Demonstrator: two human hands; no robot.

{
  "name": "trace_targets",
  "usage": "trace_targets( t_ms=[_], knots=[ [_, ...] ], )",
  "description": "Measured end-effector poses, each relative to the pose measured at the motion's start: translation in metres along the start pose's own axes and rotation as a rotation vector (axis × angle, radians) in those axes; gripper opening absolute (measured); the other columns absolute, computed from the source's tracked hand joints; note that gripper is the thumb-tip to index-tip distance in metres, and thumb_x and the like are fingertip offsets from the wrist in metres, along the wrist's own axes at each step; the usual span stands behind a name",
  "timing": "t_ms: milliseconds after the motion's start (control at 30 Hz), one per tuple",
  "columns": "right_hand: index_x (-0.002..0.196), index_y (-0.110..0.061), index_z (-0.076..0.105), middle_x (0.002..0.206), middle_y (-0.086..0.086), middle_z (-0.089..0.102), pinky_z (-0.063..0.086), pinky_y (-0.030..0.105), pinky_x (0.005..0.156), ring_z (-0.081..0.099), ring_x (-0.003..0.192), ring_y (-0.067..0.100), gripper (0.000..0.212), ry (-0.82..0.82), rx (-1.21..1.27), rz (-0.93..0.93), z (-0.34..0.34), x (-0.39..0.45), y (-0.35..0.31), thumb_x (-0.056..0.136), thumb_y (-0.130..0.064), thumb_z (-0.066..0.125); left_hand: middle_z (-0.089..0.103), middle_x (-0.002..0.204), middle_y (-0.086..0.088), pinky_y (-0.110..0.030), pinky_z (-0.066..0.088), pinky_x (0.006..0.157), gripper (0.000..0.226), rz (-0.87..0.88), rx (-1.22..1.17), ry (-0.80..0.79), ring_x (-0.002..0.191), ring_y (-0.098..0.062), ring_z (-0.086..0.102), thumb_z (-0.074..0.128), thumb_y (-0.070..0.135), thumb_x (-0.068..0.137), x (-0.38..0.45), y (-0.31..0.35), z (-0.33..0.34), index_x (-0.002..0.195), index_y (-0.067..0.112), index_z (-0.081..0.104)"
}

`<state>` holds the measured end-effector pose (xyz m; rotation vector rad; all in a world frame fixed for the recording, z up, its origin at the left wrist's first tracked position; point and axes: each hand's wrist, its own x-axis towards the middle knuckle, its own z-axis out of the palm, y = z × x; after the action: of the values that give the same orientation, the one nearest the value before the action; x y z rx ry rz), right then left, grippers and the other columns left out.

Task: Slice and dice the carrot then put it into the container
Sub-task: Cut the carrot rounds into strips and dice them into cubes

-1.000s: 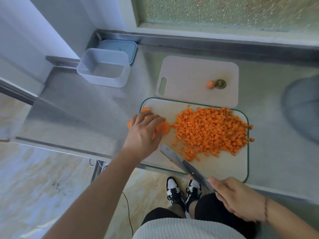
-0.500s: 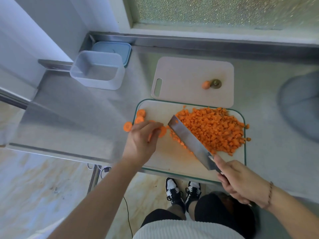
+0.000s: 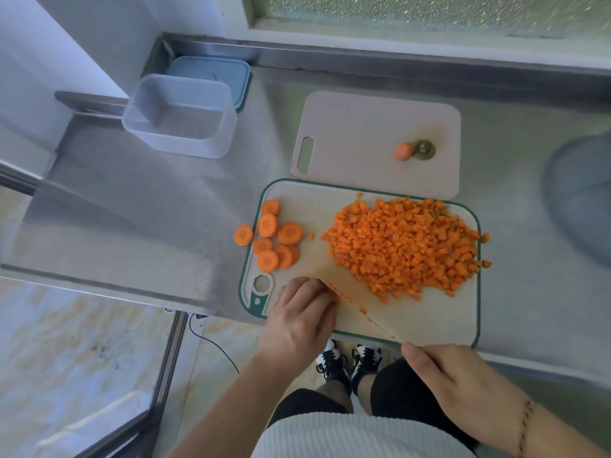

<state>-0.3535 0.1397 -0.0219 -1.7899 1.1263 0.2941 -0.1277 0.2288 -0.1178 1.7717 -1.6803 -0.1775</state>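
Orange carrot bits (image 3: 335, 294) under curled left hand (image 3: 299, 320)

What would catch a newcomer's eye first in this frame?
The big heap of diced carrot on the right of the green-rimmed cutting board stands out most. At the board's left edge lie round carrot slices, one just off it on the steel counter. Near the front, the right hand holds a knife against the left hand, while the clear container at the back left stands empty.
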Motion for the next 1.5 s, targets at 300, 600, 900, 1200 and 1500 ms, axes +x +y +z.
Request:
trace_targets(
  t_ms=[300, 600, 900, 1200, 1500],
  knots=[
    [0.079, -0.010, 0.063, 0.085, 0.005, 0.070, 0.053, 0.037, 0.080, 0.065, 0.084, 0.013, 0.091, 0.025, -0.097, -0.050, 0.003, 0.003, 0.016, 0.081, -0.086, 0.014, 0.069, 0.112, -0.006, -0.044, 0.052, 0.088, 0.010, 0.049, 0.031, 0.017, 0.106, -0.033, 0.062, 0.069, 0.014, 0.094, -0.007, 0.000, -0.004, 0.100, 0.008, 0.075],
    [0.081, -0.030, 0.039, 0.068, -0.005, 0.053, 0.037, 0.024, 0.050, 0.052, 0.061, 0.014, 0.076, 0.147, -0.710, -0.034, -0.024, 0.008, -0.030, 0.069, -0.080, -0.016, 0.051, 0.071, 0.008, -0.033, 0.036, 0.068, 0.029, 0.057, -0.022, 0.061, 0.072, -0.017, 0.048, 0.067, 0.035, 0.085, 0.055, 0.037, -0.037, 0.067, 0.018, 0.053],
    [0.102, -0.020, 0.053, 0.071, -0.003, 0.052, 0.032, 0.028, 0.046, 0.063, 0.068, 0.018, 0.075, 0.216, -0.864, -0.084, -0.037, 0.015, -0.042, 0.087, -0.074, 0.003, 0.044, 0.068, 0.010, -0.035, 0.044, 0.062, 0.043, -0.084, 0.039, -0.472, 0.071, -0.017, 0.045, 0.061, 0.053, 0.092, 0.122, 0.023, -0.005, 0.067, 0.022, 0.044],
    [0.098, -0.022, 0.050, 0.070, -0.006, 0.049, 0.048, 0.029, 0.056, 0.050, 0.057, 0.016, 0.073, 0.302, -0.808, -0.068, -0.044, 0.001, -0.032, 0.086, -0.076, 0.003, 0.057, 0.087, -0.002, -0.041, 0.051, 0.075, 0.015, -0.016, -0.029, -0.436, 0.082, -0.024, 0.056, 0.066, 0.026, 0.093, 0.163, 0.013, 0.006, 0.088, 0.011, 0.066],
    [0.094, -0.027, 0.042, 0.066, -0.008, 0.053, 0.053, 0.026, 0.058, 0.058, 0.060, 0.011, 0.069, 0.245, -0.790, -0.035, -0.048, -0.002, -0.020, 0.081, -0.077, -0.004, 0.070, 0.091, 0.000, -0.031, 0.053, 0.080, 0.023, 0.009, -0.216, -0.341, 0.085, -0.013, 0.064, 0.056, 0.026, 0.095, 0.124, -0.004, -0.040, 0.098, 0.011, 0.073]
  ],
)
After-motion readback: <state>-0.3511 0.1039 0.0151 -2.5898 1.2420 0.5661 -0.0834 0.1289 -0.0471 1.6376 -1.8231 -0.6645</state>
